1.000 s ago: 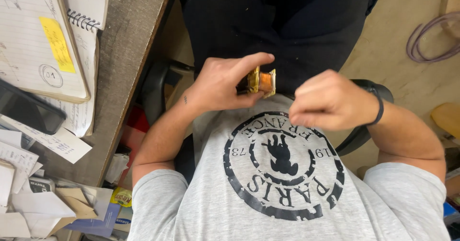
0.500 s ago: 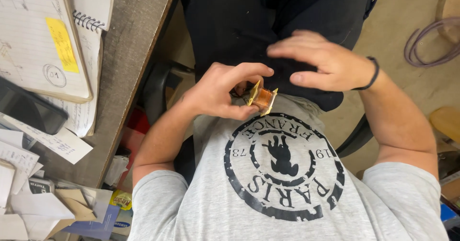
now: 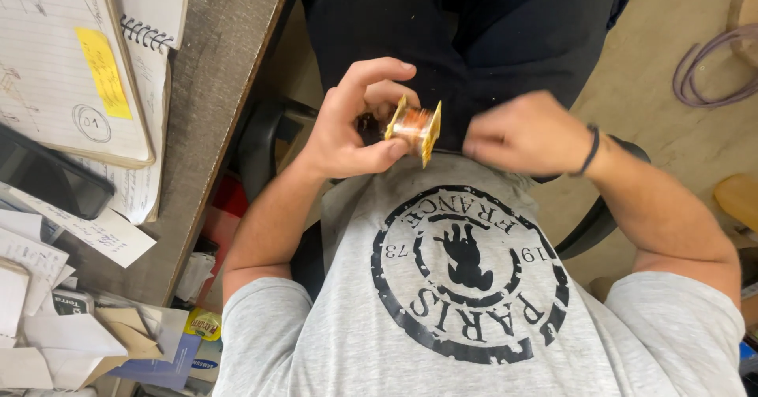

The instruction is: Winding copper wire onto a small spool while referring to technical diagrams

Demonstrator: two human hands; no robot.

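The left hand point(image 3: 347, 124) sits in the middle of the frame and pinches a small bobbin point(image 3: 414, 127) between thumb and fingers. The bobbin has yellow ends and shiny copper wire wound around its middle. The right hand point(image 3: 525, 132) is just to the right of it, close but not touching, with its fingers curled together; it is a bit blurry, so I cannot tell if it pinches a thin wire. The middle of the bobbin looks well filled with copper, so I think much of the winding is done, but I cannot see a loose end, so how much is left is hard to say. Both hands hang over the person's lap, above a grey shirt point(image 3: 474, 302) with a round black print. A wooden desk point(image 3: 213, 105) runs down the left of the frame, its edge near the left arm, with a lined notebook point(image 3: 55, 65) on it. To the right is bare floor point(image 3: 671, 57) with plenty of room to move.
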